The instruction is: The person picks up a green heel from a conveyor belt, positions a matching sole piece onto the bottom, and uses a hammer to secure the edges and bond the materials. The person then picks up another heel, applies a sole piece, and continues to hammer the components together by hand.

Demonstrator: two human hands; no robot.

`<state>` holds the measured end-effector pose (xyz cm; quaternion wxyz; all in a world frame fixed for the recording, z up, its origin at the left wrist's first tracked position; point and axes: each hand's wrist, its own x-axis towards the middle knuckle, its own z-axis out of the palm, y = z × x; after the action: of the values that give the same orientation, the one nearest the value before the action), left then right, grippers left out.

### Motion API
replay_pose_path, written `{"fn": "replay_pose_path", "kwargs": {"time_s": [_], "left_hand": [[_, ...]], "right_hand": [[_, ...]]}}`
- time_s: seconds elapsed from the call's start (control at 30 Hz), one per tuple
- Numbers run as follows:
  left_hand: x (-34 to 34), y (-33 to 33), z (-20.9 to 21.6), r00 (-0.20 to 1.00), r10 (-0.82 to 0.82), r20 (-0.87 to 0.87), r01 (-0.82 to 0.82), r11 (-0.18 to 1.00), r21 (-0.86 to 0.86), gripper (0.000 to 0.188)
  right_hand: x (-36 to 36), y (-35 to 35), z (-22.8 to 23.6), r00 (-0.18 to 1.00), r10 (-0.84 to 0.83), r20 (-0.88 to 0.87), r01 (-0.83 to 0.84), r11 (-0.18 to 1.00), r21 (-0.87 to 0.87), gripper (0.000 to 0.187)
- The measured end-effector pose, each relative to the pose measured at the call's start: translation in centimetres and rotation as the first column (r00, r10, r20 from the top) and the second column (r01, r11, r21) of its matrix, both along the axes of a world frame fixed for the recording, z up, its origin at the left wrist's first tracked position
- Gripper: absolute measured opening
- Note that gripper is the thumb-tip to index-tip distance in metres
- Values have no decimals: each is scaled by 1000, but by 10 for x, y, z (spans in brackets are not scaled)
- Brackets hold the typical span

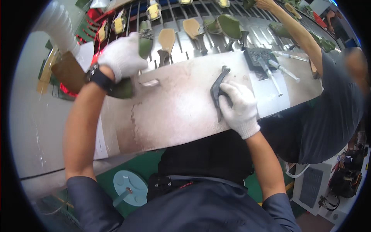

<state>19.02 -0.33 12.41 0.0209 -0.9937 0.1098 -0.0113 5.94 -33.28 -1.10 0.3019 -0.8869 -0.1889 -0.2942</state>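
My left hand (121, 56), in a white glove with a dark watch at the wrist, is closed around a green shoe (145, 40) at the far left edge of the bench. More green material (123, 89) shows below my wrist; the glove hides how the two join. A small shiny piece (150, 82) sticks out beside it. My right hand (240, 105), also gloved in white, rests over the bench with its fingers closed on black pincers (215, 89). Their head points away from me, and part of the handles is hidden under my fingers.
Beyond the metal bench (174, 112), a roller conveyor (179, 46) carries beige-soled shoes (167, 38) and green ones (228, 27). Several syringes (284, 71) lie by a black pad (255, 56). A co-worker's arm (297, 31) reaches over at right. A teal stool (133, 185) stands below.
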Motion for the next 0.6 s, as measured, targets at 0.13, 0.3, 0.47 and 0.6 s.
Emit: {"fn": "replay_pose_path", "kwargs": {"time_s": [0.13, 0.3, 0.47, 0.6], "left_hand": [[84, 3, 18, 994, 92, -62, -57, 903, 427, 60], [113, 7, -20, 981, 126, -149, -38, 873, 487, 52], [85, 0, -31, 982, 105, 156, -150, 939, 310, 51], [31, -40, -62, 707, -335, 623, 495, 864, -97, 43]], "right_hand": [[2, -3, 1, 999, 22, 35, -23, 999, 33, 26], [-3, -2, 1, 999, 33, -12, -33, 998, 60, 28], [-3, -3, 3, 997, 40, -63, -36, 997, 73, 29], [7, -25, 66, 958, 155, -242, -158, 987, 4, 18]]}}
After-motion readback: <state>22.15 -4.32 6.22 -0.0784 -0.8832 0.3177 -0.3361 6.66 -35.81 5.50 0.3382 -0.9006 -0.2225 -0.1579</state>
